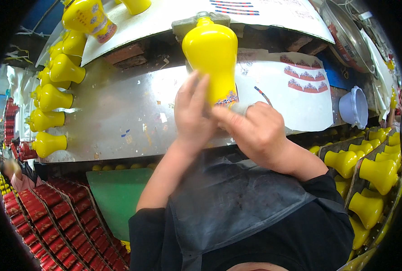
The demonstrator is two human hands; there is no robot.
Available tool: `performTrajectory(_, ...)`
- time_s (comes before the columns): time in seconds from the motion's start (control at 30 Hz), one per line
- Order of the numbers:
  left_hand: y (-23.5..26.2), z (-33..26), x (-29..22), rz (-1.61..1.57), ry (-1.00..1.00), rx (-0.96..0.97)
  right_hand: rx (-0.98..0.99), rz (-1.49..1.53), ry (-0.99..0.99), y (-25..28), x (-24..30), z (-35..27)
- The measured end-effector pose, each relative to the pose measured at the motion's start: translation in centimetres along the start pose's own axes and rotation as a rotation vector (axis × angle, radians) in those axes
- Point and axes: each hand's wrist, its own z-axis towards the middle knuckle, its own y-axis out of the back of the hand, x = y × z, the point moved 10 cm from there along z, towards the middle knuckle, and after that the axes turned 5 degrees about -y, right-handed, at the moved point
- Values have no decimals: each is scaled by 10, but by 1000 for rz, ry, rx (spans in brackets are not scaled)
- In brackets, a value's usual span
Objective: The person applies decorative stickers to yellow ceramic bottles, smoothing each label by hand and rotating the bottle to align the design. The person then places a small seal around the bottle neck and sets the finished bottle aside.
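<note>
A glossy yellow bottle (212,49) lies with its clear neck pointing away from me, over a grey block (183,29). Around its base runs a patterned decal band (228,98) in blue and red. My left hand (194,113) grips the bottle's lower left side, its fingers a little blurred and the thumb hidden. By the base, my right hand (259,131) is closed, with its index finger reaching to the decal edge. A small greyish piece (241,108) shows at its fingers, too blurred to name.
White sheets hold red patterned decal strips (305,74) and thin dark strips (235,8). Yellow bottles (52,97) line the left table edge; more fill racks (377,174) at right. A lavender bucket (353,107), metal basin (345,34) and red stacked pieces (61,221) stand around.
</note>
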Motion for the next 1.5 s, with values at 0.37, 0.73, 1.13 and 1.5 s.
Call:
performTrajectory(0.37, -7, -4, 22, -145, 257, 166, 41, 363, -407, -16, -66, -11)
performTrajectory(0.73, -25, -20, 47, -473, 461, 167, -318, 390, -381, -39, -118, -9)
performTrajectory(1.13, -25, -24, 53, -832, 586, 115, -281, 146, 126, 5, -13, -21)
performTrajectory(1.5, -23, -21, 47, -1088, 665, 80, 111, -131, 245, -38, 40, 13)
